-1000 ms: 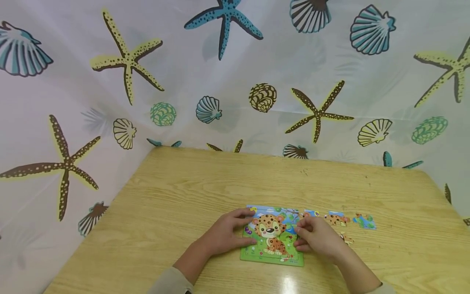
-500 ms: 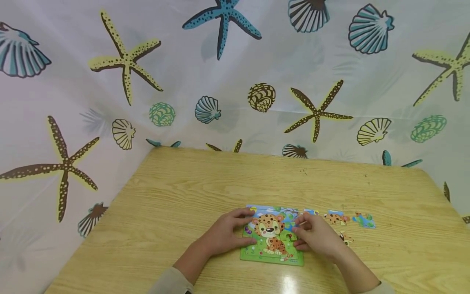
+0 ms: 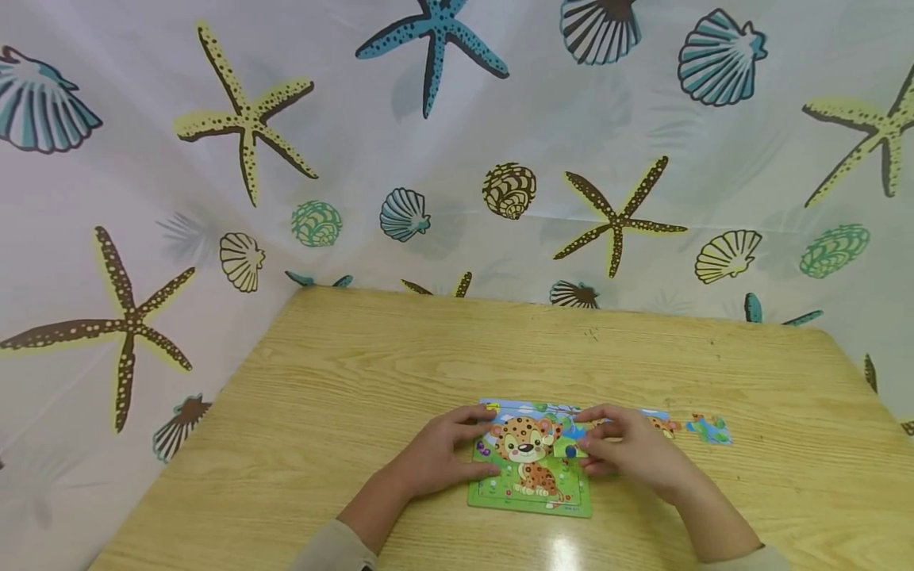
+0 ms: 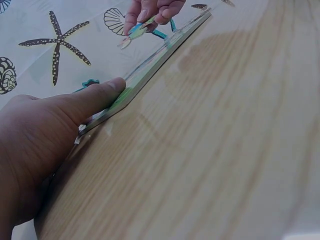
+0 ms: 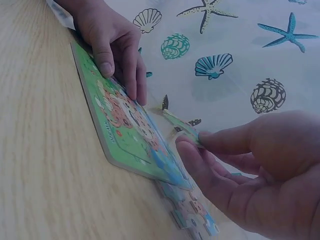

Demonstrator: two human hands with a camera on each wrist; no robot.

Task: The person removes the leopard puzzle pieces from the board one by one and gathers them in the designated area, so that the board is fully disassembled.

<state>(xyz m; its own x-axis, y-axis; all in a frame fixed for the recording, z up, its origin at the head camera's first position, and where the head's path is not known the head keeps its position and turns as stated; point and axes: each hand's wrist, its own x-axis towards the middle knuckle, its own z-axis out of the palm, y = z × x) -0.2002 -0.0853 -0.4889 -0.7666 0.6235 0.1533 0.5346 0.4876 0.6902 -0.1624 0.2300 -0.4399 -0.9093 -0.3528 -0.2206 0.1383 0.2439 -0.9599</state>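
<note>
Wooden table [image 3: 343,381] carried the puzzle board [image 3: 530,485] near its front edge. Left hand [image 3: 435,454] lay on the board's left side with fingers straight, pressing it flat and gripping nothing; this matched the frame half a second before. Right hand [image 3: 628,452] pinched a puzzle piece [image 3: 571,446] between thumb and fingers. Earlier this hand rested at the board's right edge; it had since risen, and the piece was held tilted just above the board's right part, clear of its surface in the right wrist view. Loose pieces [image 3: 708,430] lay on the table to the right of the board, one partly hidden behind the right hand.
</note>
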